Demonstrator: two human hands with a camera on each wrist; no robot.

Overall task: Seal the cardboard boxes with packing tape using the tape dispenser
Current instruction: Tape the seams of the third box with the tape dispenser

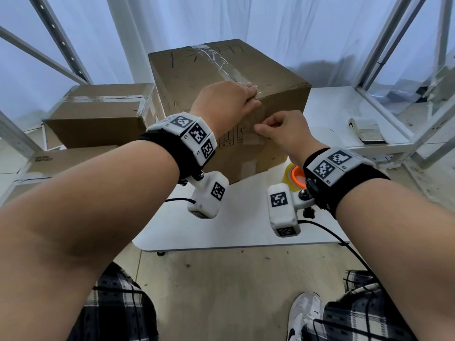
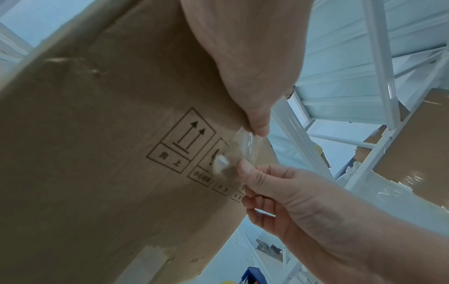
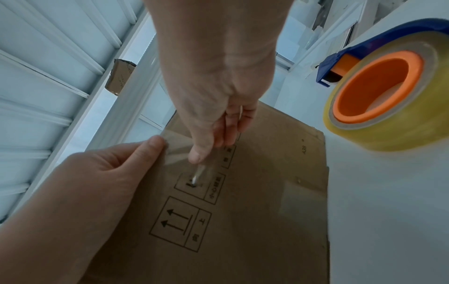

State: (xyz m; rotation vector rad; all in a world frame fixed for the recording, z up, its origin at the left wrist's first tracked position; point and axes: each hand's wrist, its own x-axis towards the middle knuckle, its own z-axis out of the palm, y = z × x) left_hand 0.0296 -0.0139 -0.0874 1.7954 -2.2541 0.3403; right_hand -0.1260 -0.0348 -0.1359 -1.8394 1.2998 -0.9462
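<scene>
1. I see the large cardboard box [image 1: 229, 94] standing on the white table [image 1: 246, 230], toward its far edge, with one corner turned toward me.
2. A strip of clear packing tape [image 1: 231, 75] runs along the top seam of the box and folds over the near top edge onto the front face.
3. My left hand [image 1: 226, 102] lies over that near top edge; its fingers are curled over the edge and its thumb [image 2: 260, 123] presses the tape against the cardboard, so it grips the box.
4. My right hand [image 1: 285, 131] sits just below on the front face, next to the printed handling symbols [image 2: 184, 142].
5. In the left wrist view the right hand's thumb and forefinger are closed on the crinkled loose end of the tape [image 2: 233, 153], pinching it against the face of the box.
6. The tape dispenser [image 3: 379, 84], a blue frame with an orange core and a yellowish clear roll, rests on the table just beside the box's near right bottom corner, free of both hands.
7. Two more cardboard boxes are stacked off the table's left side; the upper one [image 1: 103, 112] has tape across its top, the lower one [image 1: 61, 163] lies beneath it.
8. A flat folded bundle [image 1: 368, 130] lies on a white shelf beyond the right edge; I cannot tell what it is.
</scene>
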